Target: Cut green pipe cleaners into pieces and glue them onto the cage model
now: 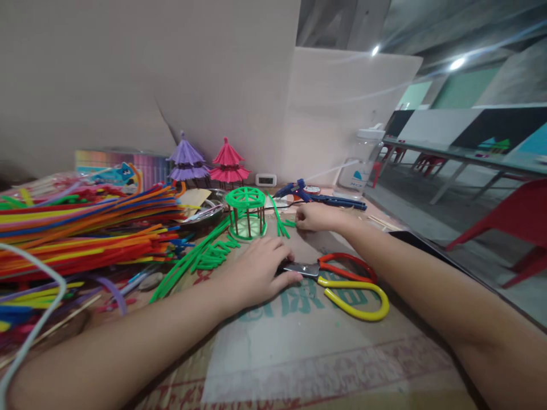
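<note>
My left hand (267, 267) lies on the cardboard, thumb and fingers around the blade end of the scissors (354, 310), whose handles are red and yellow. The blade tips are hidden in the hand. Farther off, my right hand (314, 217) is curled, fingertips pinched at a short green pipe cleaner piece (289, 223). Just left of it lie longer green strips (277, 213). A round green frame (245, 196) with thin brown posts stands upright beyond my left hand. Several short green pieces (211, 255) and long green pipe cleaners (183, 259) lie left of that hand.
Bundles of coloured pipe cleaners (85, 222) fill the left side. Purple (188, 159) and pink (226, 159) pagoda models stand at the back, near a small digital display (265, 180). A blue glue gun (294, 189), pliers-like tool (337, 201) and plastic jug (361, 162) are at back right.
</note>
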